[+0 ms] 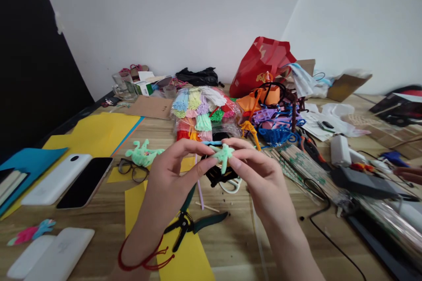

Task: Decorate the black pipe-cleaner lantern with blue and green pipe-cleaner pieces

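Note:
Between my two hands is a small mint-green fuzzy pipe cleaner piece (pixel 224 154), bent into a star or flower-like shape with one end pointing down. My left hand (pixel 176 180) pinches it from the left with thumb and fingers. From the other side, the thumb and fingertips of my right hand (pixel 260 175) grip it too. Behind the fingers, a black object is partly hidden. Dark-handled pliers (pixel 187 221) lie below on yellow paper (pixel 184 257). To the left is another mint-green pipe cleaner figure (pixel 144 153), beside a pair of glasses (pixel 133 170).
Bundles of coloured pipe cleaners (pixel 202 109) lie behind my hands. A red bag (pixel 262 63) stands at the back, near a pile of colourful shapes (pixel 275 118). Phones, including a black-screened one (pixel 86 182), lie left. Another person's hand (pixel 410 174) shows at the right edge.

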Demonstrator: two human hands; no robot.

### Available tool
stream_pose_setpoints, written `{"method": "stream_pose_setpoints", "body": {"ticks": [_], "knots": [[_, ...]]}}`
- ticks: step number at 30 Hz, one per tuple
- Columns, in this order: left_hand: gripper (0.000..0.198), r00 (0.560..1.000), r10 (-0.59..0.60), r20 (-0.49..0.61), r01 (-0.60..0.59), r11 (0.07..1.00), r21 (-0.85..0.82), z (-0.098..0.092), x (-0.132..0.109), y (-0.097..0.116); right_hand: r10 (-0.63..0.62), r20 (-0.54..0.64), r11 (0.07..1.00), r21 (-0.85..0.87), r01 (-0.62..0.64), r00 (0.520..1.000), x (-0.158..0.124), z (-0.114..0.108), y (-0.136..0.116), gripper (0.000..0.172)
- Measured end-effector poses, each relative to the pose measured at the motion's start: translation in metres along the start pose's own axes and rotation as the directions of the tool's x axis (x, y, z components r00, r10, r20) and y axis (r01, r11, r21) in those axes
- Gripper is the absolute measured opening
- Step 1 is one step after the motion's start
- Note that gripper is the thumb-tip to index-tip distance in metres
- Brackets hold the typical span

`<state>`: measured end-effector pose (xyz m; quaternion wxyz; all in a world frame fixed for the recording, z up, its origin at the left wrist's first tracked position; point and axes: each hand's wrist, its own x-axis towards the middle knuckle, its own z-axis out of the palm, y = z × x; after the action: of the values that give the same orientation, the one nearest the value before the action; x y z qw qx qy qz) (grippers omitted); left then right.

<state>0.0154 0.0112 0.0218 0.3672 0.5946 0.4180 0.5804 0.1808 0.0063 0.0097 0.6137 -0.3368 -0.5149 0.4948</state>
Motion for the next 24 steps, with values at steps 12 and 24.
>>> {"method": "stream_pose_setpoints", "body": {"ticks": [12, 24], "knots": [[0.008, 0.988, 0.102, -0.120, -0.069, 0.966, 0.249, -0.007, -0.008, 0.013, 0.193, -0.020, 0.978, 0.090, -0.191, 0.981, 0.000, 0.003, 0.001, 0.006], [0.006, 0.982, 0.173, 0.074, -0.188, 0.887, 0.421, -0.010, -0.005, 0.009, 0.039, -0.047, 0.999, 0.013, -0.038, 0.998, 0.002, 0.003, 0.010, 0.003]]}}
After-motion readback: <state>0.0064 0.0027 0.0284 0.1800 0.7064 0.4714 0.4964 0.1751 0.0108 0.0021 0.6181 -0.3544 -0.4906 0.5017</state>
